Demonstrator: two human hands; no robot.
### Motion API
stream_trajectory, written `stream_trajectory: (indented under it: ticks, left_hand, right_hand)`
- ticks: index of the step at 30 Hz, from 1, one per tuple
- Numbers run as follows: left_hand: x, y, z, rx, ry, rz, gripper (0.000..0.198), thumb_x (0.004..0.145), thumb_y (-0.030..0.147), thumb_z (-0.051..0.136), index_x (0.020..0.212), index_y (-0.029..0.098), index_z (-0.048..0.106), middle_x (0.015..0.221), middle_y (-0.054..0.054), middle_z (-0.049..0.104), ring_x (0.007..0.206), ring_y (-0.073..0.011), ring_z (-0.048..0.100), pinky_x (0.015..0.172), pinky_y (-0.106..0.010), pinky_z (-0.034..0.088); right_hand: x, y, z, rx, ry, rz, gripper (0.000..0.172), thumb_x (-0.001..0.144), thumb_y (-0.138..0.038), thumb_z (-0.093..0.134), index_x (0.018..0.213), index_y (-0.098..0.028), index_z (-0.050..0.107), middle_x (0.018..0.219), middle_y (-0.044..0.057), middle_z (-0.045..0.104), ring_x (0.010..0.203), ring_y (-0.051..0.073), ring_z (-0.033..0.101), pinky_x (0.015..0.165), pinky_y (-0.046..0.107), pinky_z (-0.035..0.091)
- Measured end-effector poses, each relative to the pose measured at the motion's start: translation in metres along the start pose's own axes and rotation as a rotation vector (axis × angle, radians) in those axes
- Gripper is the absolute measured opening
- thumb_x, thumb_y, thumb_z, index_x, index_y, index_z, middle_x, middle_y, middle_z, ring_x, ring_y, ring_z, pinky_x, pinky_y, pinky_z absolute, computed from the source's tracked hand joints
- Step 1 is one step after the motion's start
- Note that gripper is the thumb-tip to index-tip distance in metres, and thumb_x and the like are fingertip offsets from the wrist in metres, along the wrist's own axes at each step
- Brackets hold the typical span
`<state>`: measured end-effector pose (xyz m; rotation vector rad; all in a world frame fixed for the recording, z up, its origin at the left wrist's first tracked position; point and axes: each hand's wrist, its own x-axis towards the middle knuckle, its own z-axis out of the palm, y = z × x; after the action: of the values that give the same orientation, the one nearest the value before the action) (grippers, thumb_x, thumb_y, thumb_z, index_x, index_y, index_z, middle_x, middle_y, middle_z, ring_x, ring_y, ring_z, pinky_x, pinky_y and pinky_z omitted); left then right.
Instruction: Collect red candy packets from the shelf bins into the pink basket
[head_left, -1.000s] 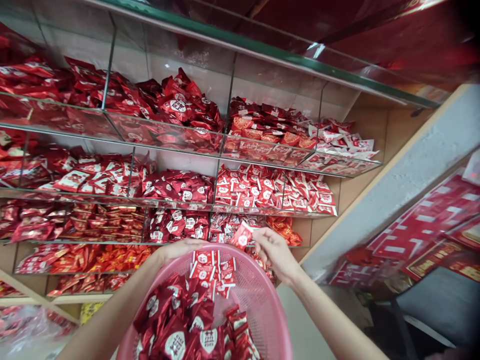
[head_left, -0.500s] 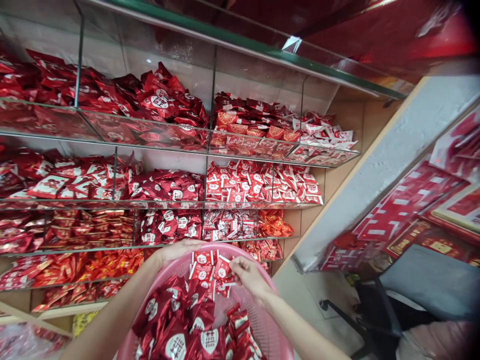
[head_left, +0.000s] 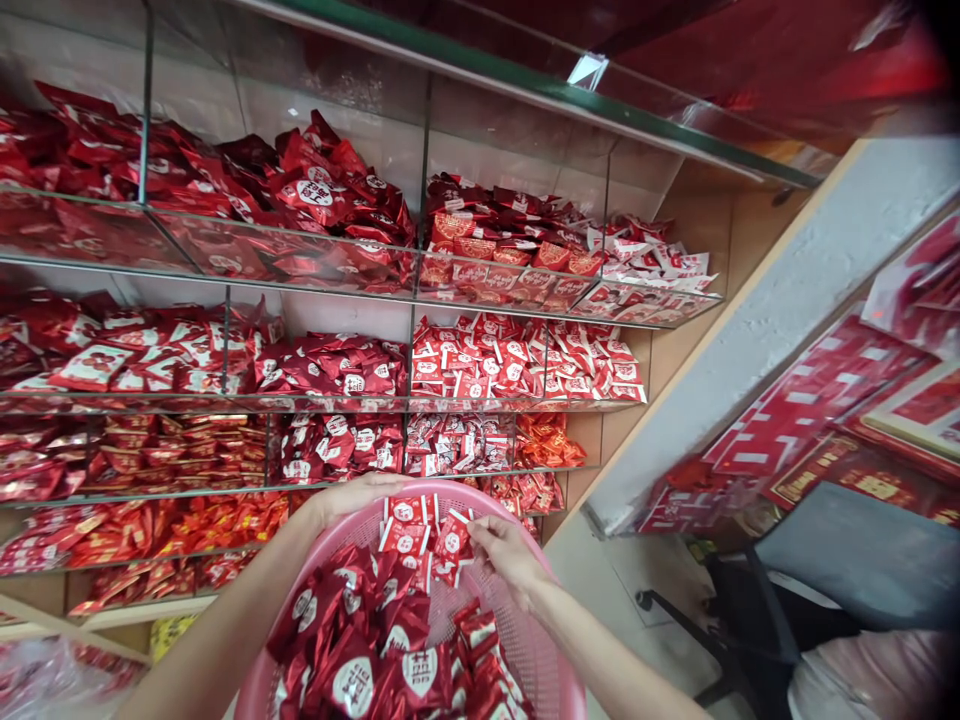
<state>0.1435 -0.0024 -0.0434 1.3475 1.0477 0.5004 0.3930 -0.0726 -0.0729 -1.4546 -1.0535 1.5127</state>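
A pink plastic basket (head_left: 525,640) sits low in the middle of the view, filled with red foil candy packets (head_left: 375,640). My left hand (head_left: 352,497) grips the basket's far rim. My right hand (head_left: 504,545) is over the basket, its fingers pinched on a small red and white packet (head_left: 452,538) that lies with several like it at the basket's far side.
Glass shelves (head_left: 420,295) with dividers hold heaps of red wrapped sweets in many compartments ahead. A grey pillar (head_left: 757,350) stands to the right, with red printed sheets (head_left: 832,410) beyond it. A dark chair (head_left: 757,610) is on the floor at lower right.
My right hand has brought a small red and white packet from near the shelf down into the basket. The view has turned slightly right. My left hand stays on the rim.
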Motion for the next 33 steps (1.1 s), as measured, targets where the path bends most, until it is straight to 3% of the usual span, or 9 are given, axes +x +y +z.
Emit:
stream_trajectory:
  ticks: [11,15,22,33]
  left_hand:
    - [0.002,-0.005,-0.002,-0.024,0.019,-0.001,0.057,0.064,0.053,0.067,0.112,0.022,0.062,0.124,-0.004,0.056,0.117,-0.0245,0.048,0.101,-0.029,0.034]
    - [0.001,-0.005,-0.001,-0.012,0.03,0.002,0.059,0.062,0.055,0.067,0.111,0.023,0.063,0.123,-0.003,0.057,0.119,-0.0257,0.046,0.102,-0.031,0.033]
    - [0.002,-0.009,-0.002,0.015,0.045,0.006,0.059,0.064,0.054,0.066,0.113,0.021,0.061,0.125,-0.005,0.055,0.12,-0.0247,0.045,0.105,-0.03,0.029]
    - [0.007,-0.017,-0.005,-0.015,0.032,0.017,0.059,0.064,0.054,0.066,0.112,0.02,0.062,0.125,-0.006,0.055,0.118,-0.0236,0.048,0.103,-0.028,0.032]
  right_hand:
    - [0.027,0.006,0.008,-0.131,0.106,-0.077,0.025,0.068,-0.04,0.055,0.055,-0.02,0.048,0.042,-0.006,0.045,0.034,0.007,0.034,0.036,0.022,0.024]
    - [0.034,0.01,0.011,-0.269,0.165,-0.181,0.027,0.069,-0.033,0.055,0.047,-0.019,0.045,0.04,-0.004,0.044,0.039,0.009,0.038,0.04,0.023,0.03]
    - [0.03,0.013,0.01,-0.517,0.277,-0.283,0.021,0.069,-0.024,0.055,0.05,-0.018,0.05,0.05,-0.002,0.05,0.05,0.012,0.044,0.05,0.024,0.031]
    - [0.027,0.013,0.017,-0.627,0.25,-0.319,0.018,0.075,-0.027,0.05,0.062,-0.018,0.057,0.061,0.001,0.06,0.056,0.014,0.052,0.053,0.024,0.033]
